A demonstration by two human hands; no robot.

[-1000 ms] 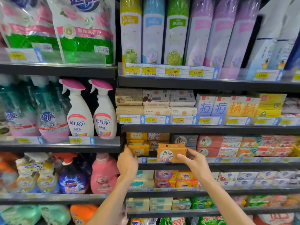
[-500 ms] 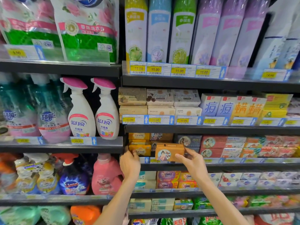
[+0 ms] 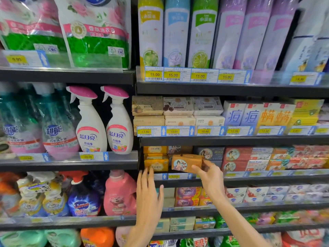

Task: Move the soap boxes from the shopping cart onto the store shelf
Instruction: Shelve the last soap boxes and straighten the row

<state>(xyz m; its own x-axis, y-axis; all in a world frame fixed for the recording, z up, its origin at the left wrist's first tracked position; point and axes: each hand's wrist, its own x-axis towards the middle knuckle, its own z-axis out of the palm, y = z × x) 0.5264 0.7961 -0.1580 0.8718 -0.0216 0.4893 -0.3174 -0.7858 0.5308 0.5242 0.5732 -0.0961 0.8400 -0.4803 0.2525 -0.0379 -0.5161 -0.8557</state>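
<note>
An orange-brown soap box (image 3: 186, 163) with a round picture on its front is at the mouth of the third shelf (image 3: 231, 180). My right hand (image 3: 209, 175) grips its right end. It is slightly tilted, in front of stacked boxes of the same kind. Yellow soap boxes (image 3: 156, 162) are stacked to its left. My left hand (image 3: 148, 195) is flat with fingers apart, its fingertips at the shelf edge just below the yellow boxes, holding nothing. The shopping cart is out of view.
Red and grey soap boxes (image 3: 233, 158) fill the same shelf to the right. White spray bottles (image 3: 105, 125) and a pink detergent bottle (image 3: 118, 195) stand in the left bay. More soap packs (image 3: 187, 196) lie on the shelf below.
My right hand has pushed the soap box up and deeper into the shelf. My left hand has slid off the yellow boxes down to the shelf edge.
</note>
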